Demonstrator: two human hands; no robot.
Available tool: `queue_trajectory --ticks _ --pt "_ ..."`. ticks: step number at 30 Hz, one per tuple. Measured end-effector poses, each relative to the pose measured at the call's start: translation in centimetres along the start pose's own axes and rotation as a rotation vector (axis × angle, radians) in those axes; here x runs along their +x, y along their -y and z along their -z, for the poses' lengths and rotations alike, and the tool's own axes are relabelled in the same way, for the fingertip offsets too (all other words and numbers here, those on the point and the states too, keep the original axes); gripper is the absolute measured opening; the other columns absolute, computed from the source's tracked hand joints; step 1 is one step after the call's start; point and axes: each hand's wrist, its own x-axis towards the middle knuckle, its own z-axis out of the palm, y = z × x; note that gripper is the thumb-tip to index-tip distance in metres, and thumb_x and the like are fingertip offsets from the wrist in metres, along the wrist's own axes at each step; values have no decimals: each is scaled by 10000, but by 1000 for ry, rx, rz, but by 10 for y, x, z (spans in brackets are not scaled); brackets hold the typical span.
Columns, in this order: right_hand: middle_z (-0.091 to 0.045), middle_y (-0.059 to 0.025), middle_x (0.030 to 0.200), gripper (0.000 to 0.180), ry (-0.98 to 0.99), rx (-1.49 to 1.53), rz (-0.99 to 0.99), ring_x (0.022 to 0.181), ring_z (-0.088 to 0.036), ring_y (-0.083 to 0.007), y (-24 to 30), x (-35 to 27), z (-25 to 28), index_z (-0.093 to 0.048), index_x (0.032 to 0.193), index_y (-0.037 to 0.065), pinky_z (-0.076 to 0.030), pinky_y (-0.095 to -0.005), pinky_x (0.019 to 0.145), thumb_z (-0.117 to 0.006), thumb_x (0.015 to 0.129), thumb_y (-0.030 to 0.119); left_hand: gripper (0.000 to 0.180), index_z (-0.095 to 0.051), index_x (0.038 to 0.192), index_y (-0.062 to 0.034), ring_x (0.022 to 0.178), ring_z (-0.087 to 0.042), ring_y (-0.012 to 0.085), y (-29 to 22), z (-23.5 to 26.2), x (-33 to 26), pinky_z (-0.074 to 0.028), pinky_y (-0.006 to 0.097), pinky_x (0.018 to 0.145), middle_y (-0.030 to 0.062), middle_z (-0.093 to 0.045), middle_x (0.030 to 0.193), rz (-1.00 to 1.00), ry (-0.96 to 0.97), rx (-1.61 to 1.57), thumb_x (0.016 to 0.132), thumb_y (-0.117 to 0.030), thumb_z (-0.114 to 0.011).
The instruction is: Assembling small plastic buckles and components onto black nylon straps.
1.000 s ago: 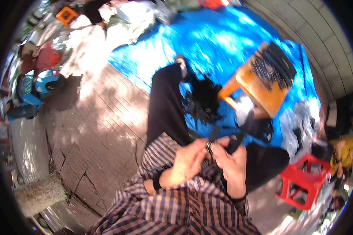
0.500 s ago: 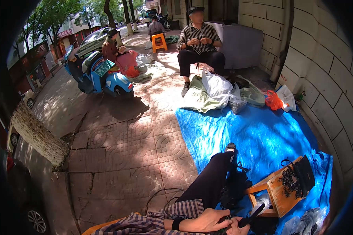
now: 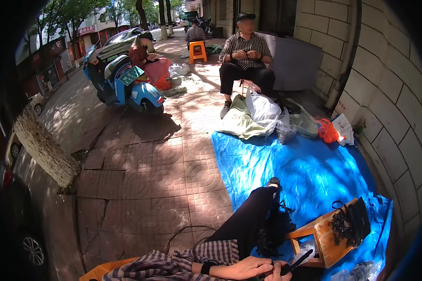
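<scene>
At the lower edge my left hand (image 3: 244, 269), a black band at its wrist, is closed, fingertips pinched against my right hand. A small dark piece shows at the pinch, too small to name. My right hand (image 3: 277, 272) is closed too, partly cut off by the frame. From it a slim black long-bladed tool (image 3: 302, 258) points up and right; its kind is unclear. Right of my hands, a tilted small wooden stool (image 3: 330, 241) carries a heap of small black pieces (image 3: 342, 227) and a black pouch (image 3: 360, 221). Black strands (image 3: 273, 234) hang by my leg.
A blue tarp (image 3: 305, 173) covers the paving, with plastic bags (image 3: 262, 110) at its far end. A seated person (image 3: 244, 54) works beyond it. A blue scooter (image 3: 126, 84) stands left, a tree trunk (image 3: 47, 147) nearer. A block wall (image 3: 384, 84) runs along the right.
The view has tilted slightly, so the far scene sits lower and a little to the right. My hands stay together in nearly the same pose; the black tool still projects from my right hand.
</scene>
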Motion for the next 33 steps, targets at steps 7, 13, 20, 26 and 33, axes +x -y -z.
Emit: queue_trajectory --ticks 7,13,20,26,33 --pt "-513 -33 590 121 -120 -154 429 567 -510 -118 -4 9 -9 -542 747 -9 -391 -281 513 -629 782 68 262 -511 779 -3 520 -443 153 30 -9 6 -373 306 495 121 -449 588 60 -64 125 882 -244 -528" --pt "-478 7 584 226 43 317 -6 443 -379 -31 8 43 0 -590 836 -5 -264 -187 403 -613 861 218 303 -541 1028 -18 497 -307 38 25 1 21 -228 190 462 -43 -383 590 261 105 -427 946 -283 -418" --pt "-447 22 544 264 146 577 -162 395 -289 -12 -14 33 13 -566 787 44 -169 -190 368 -613 865 292 248 -546 1018 -7 551 -404 56 25 -6 21 -344 199 536 -12 -455 615 313 164 -457 952 -199 -403" --pt "-465 25 532 166 70 567 -160 377 -309 -17 -19 37 10 -553 748 81 -181 -187 360 -610 858 191 302 -567 889 -16 528 -422 52 47 -8 16 -339 200 502 -3 -470 576 313 177 -441 955 -282 -438" --pt "-467 29 515 115 53 739 -193 350 -336 -26 -30 48 16 -553 747 92 -209 -175 335 -612 833 141 192 -554 940 -48 527 -398 33 54 -18 19 -291 173 484 -27 -469 615 309 209 -383 958 -199 -437"
